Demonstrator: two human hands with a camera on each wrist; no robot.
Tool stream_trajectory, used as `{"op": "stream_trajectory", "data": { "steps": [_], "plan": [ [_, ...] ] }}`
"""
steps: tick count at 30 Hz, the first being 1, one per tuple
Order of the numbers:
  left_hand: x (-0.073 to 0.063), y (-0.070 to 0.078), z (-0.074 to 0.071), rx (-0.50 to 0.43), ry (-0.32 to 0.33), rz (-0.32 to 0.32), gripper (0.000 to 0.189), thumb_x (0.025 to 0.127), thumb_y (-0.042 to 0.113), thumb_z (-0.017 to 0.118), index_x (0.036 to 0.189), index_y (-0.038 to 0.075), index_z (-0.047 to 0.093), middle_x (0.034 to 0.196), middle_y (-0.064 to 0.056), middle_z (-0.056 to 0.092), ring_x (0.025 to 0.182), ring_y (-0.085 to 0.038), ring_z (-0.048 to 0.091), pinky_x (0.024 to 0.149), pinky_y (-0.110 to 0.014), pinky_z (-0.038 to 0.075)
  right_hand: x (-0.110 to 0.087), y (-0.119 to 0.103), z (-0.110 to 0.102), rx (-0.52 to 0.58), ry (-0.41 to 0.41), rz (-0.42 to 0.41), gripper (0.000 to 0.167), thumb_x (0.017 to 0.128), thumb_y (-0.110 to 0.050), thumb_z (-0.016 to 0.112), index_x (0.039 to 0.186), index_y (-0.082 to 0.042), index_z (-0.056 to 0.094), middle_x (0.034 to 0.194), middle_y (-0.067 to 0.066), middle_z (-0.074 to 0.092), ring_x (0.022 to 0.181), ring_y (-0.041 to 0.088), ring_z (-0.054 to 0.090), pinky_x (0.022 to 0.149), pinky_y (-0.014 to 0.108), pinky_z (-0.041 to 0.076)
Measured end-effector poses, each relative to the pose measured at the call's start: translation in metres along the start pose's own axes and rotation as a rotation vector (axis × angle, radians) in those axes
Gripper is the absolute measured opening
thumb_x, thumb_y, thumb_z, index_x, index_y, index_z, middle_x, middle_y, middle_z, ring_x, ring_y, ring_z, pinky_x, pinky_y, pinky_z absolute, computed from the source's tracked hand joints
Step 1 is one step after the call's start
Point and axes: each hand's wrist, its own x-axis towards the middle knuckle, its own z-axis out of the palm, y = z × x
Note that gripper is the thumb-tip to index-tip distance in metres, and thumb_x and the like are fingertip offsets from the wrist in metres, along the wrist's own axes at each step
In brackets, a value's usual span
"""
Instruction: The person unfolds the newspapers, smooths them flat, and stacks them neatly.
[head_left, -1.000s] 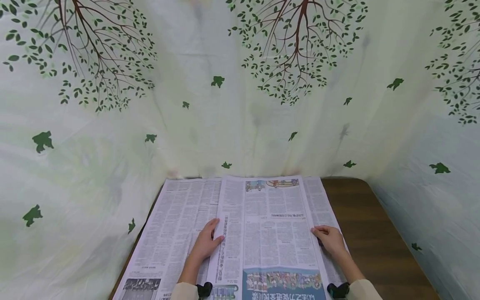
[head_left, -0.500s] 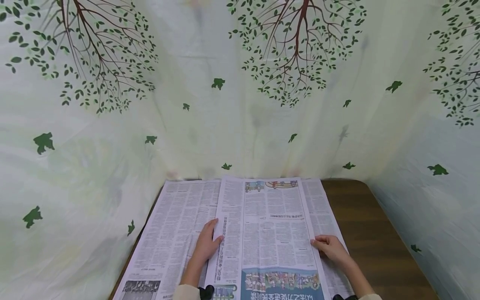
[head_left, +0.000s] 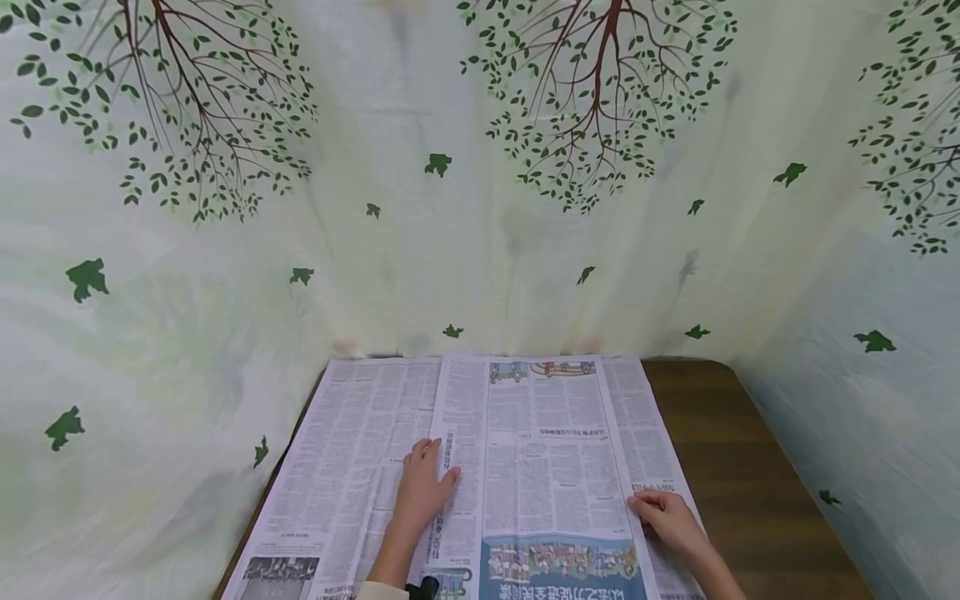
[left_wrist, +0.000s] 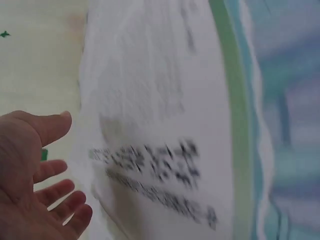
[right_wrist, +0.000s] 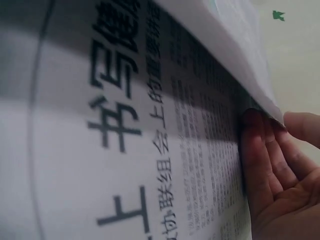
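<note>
A narrow folded newspaper (head_left: 555, 475) lies on top of a wider spread-out newspaper (head_left: 360, 433) in the head view. At its left edge is my left hand (head_left: 423, 496), fingers extended and thumb spread; the left wrist view shows this hand (left_wrist: 35, 180) holding nothing beside the printed paper (left_wrist: 145, 85). My right hand (head_left: 671, 525) pinches the right edge of the folded newspaper. Seen from the right wrist, the thumb of that hand (right_wrist: 280, 185) is on one side of the slightly lifted edge (right_wrist: 240, 55) and its fingers are on the other.
Brown wooden table surface (head_left: 750, 483) shows to the right of the papers. Behind the table and along both sides hangs a pale curtain (head_left: 517, 283) printed with trees and leaves.
My right hand has slid down the folded newspaper's right edge, towards me, still pinching it. The left hand has shifted slightly, its thumb a little further right over the paper.
</note>
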Motion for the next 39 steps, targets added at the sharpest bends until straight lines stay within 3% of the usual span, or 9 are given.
{"op": "stream_trajectory", "data": {
  "steps": [8,14,27,32,39],
  "plan": [
    [-0.008,0.027,0.011,-0.173,-0.16,0.071,0.053,0.094,0.025,0.073,0.141,0.006,0.06,0.151,-0.018,0.051,0.142,-0.041,0.047,0.115,-0.058,0.04,-0.009,-0.001,0.004,0.012,-0.028,0.001,0.039,0.102,-0.025,0.064,0.115,0.011,0.071,0.094,0.012,0.076,0.075,0.017,0.068,0.065,0.027,0.055],
    [-0.013,0.04,0.026,-0.204,-0.216,0.111,0.049,0.094,0.028,0.072,0.139,0.011,0.062,0.148,-0.014,0.054,0.139,-0.037,0.052,0.114,-0.056,0.042,-0.01,0.0,0.009,0.024,0.082,0.043,0.032,0.101,-0.021,0.064,0.112,0.007,0.074,0.092,0.009,0.075,0.077,0.017,0.065,0.065,0.028,0.055],
    [-0.017,0.07,0.056,-0.258,-0.247,0.201,0.044,0.096,0.028,0.07,0.136,0.011,0.064,0.137,-0.009,0.063,0.131,-0.031,0.059,0.111,-0.05,0.045,-0.008,-0.001,0.016,0.01,0.157,0.028,0.03,0.099,-0.018,0.068,0.11,0.01,0.073,0.09,0.012,0.077,0.073,0.015,0.066,0.063,0.025,0.052],
    [-0.016,0.083,0.064,-0.265,-0.266,0.177,0.042,0.096,0.029,0.069,0.135,0.014,0.065,0.133,-0.006,0.066,0.127,-0.027,0.061,0.11,-0.046,0.046,-0.008,0.0,0.017,-0.01,0.168,0.021,0.03,0.098,-0.02,0.069,0.108,0.009,0.074,0.086,0.01,0.077,0.07,0.015,0.065,0.06,0.025,0.051],
    [-0.018,0.105,0.08,-0.304,-0.272,0.171,0.038,0.096,0.024,0.07,0.132,0.01,0.067,0.13,-0.008,0.068,0.124,-0.028,0.063,0.107,-0.047,0.049,-0.006,0.003,0.019,-0.022,0.184,0.018,0.031,0.097,-0.021,0.07,0.111,0.007,0.074,0.084,0.006,0.076,0.07,0.014,0.064,0.059,0.025,0.05]
  ]
}}
